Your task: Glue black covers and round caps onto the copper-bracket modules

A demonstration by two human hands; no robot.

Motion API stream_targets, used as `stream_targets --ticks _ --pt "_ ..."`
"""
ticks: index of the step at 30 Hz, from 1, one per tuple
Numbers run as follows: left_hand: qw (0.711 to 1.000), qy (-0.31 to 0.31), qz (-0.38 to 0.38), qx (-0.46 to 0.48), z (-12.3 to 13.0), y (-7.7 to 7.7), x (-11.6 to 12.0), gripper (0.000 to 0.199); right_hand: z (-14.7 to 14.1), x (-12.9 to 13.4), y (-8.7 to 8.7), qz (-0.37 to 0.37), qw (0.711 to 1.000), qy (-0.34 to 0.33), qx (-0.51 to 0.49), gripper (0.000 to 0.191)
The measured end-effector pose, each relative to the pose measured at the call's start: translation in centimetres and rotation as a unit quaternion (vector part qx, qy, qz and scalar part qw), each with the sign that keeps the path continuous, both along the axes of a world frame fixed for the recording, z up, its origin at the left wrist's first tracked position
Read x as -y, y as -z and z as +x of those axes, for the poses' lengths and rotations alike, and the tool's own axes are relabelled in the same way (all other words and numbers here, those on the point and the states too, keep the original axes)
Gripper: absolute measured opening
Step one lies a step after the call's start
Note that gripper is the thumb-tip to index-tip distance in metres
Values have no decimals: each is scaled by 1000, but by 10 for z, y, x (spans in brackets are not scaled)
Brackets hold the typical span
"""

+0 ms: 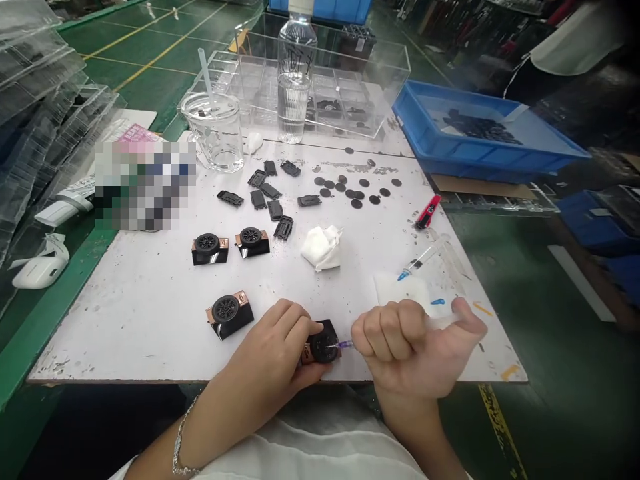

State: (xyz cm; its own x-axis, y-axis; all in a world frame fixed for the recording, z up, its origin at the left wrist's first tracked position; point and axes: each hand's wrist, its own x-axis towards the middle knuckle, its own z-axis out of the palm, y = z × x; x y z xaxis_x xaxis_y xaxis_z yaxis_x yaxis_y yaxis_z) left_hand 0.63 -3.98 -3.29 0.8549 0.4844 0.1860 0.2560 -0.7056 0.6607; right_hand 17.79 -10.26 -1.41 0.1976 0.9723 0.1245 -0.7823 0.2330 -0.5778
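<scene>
My left hand grips a small black-and-copper block with a round spoked wheel on its face, close to the table's front edge. My right hand is closed in a fist round a syringe, thumb at the rear end. Most of the syringe is hidden by the fingers; its purple hub and thin needle point left, with the tip at the wheel. Three similar wheeled blocks lie to the left: a near one, a far-left one and another beside it.
Small black rectangular parts and black discs lie mid-table. Around them are crumpled tissue, another syringe, a red cutter, a lidded cup, a bottle and a blue tray.
</scene>
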Motion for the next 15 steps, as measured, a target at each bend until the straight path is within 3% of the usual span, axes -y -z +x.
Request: stream_targets --ticks 8,11,13,15 --pt "1000 6 -5 0 -1 1 -1 24 -1 -2 2 -1 999 1 38 56" --pt "1000 5 -8 -1 -1 0 -2 23 -6 3 -7 -4 992 23 126 59" --pt "1000 4 -8 -2 -1 0 -1 23 -12 17 -18 -23 959 48 279 61" --pt "1000 3 -11 -5 -1 0 -1 22 -18 37 -29 -49 904 60 420 53"
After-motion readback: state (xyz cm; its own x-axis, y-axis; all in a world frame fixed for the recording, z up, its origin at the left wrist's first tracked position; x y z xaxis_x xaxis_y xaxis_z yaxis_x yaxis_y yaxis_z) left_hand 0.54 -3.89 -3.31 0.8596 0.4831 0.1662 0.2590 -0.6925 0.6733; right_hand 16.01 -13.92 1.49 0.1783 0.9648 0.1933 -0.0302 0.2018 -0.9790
